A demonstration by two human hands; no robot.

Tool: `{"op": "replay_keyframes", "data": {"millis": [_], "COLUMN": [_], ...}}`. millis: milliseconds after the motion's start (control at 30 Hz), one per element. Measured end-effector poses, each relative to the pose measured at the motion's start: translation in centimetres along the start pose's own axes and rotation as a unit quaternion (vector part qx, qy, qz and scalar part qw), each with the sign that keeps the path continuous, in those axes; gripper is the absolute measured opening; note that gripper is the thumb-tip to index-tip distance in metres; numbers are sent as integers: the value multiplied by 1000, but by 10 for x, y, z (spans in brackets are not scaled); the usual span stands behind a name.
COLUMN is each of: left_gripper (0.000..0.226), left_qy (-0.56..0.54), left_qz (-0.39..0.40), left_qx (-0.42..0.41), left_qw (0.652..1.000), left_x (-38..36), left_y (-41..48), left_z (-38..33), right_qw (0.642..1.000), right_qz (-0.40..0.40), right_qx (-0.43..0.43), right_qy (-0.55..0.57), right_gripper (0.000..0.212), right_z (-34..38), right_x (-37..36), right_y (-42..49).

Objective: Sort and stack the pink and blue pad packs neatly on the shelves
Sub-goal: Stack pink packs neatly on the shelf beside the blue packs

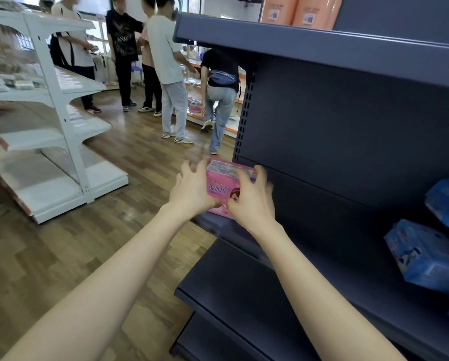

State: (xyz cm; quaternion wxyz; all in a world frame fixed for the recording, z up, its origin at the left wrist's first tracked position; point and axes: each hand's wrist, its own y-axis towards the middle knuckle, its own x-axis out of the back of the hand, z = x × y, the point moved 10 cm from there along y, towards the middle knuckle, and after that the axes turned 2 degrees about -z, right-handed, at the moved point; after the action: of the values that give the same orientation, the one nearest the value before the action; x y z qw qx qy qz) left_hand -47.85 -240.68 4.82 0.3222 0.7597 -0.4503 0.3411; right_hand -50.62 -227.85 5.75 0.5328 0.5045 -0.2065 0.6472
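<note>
A pink pad pack (222,182) stands at the left end of a dark grey shelf (330,259). My right hand (252,196) grips its right side, fingers curled over the top edge. On the pack's left side lies my left hand (192,191), palm against the pack and fingers spread loosely. Blue pad packs (426,256) lie tilted in a loose heap at the shelf's right end, another blue pack (447,201) above them.
A grey upper shelf (322,48) overhangs, with orange packs (296,11) on top. A lower grey shelf (231,303) juts out below. White shelving (54,121) stands to the left across a wooden floor (61,256). Several people (166,61) stand behind.
</note>
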Motion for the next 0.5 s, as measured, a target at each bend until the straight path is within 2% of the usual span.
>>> {"op": "replay_keyframes", "data": {"millis": [133,267,500], "left_gripper": [98,95,92], "left_qy": [-28,-24,6], "left_qz": [22,29,30], "left_qx": [-28,-43,-32], "left_qw": [999,998,999], "left_x": [-7,-11,-5], "left_y": [15,25,33], "left_z": [2,3,5], "right_qw": [1000,997,995], "right_qz": [4,14,11], "right_qx": [-12,-59,-92], "right_qy": [-20,-43,-45], "right_gripper": [60,61,54], "right_z": [4,-5,-17], "right_x": [-9,-12,-12], "right_y": [11,16,21]}}
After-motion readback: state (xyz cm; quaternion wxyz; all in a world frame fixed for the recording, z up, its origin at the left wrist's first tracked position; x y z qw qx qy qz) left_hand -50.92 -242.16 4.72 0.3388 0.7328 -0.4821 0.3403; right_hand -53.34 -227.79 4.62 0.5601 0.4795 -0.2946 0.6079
